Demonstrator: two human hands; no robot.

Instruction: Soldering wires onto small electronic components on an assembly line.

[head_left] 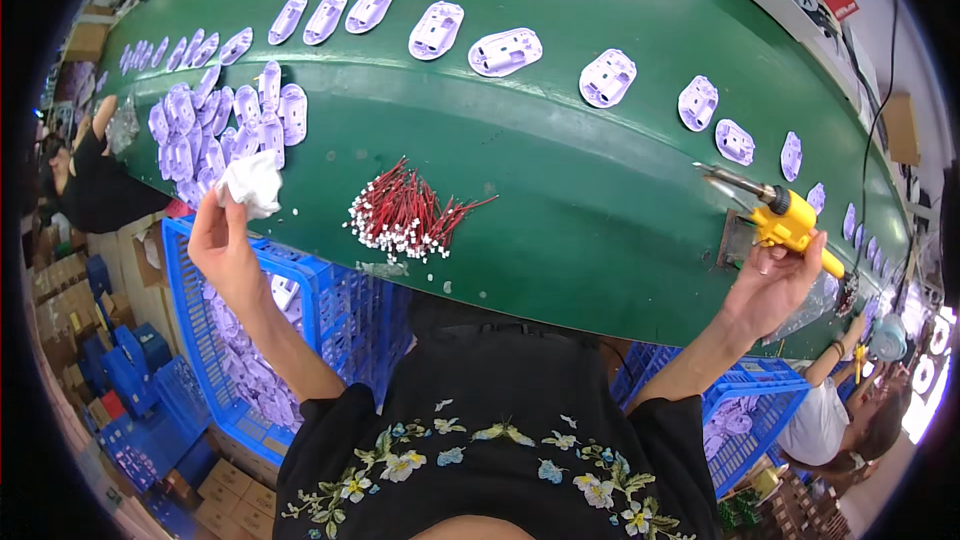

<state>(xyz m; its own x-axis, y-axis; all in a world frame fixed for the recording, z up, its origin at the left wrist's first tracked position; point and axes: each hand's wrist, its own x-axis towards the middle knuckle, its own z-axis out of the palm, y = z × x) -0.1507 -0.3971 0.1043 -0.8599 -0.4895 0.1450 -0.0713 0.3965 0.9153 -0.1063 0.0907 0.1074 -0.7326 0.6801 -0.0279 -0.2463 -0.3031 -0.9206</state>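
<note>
My left hand pinches a crumpled white tissue between thumb and fingers, just above the table's near edge. Behind it lies a heap of pale purple mouse shells. My right hand is closed round a yellow soldering gun, its metal tip pointing up and to the left over the table. Beneath the gun a small dark holder is partly hidden. Midway between my hands lies a loose pile of short red wires with white connectors at their near ends.
Purple shells run in a spaced row along the green worktable. Blue crates of shells stand below the edge on both sides. A person sits at the far left, another at the right. A black cable hangs at right.
</note>
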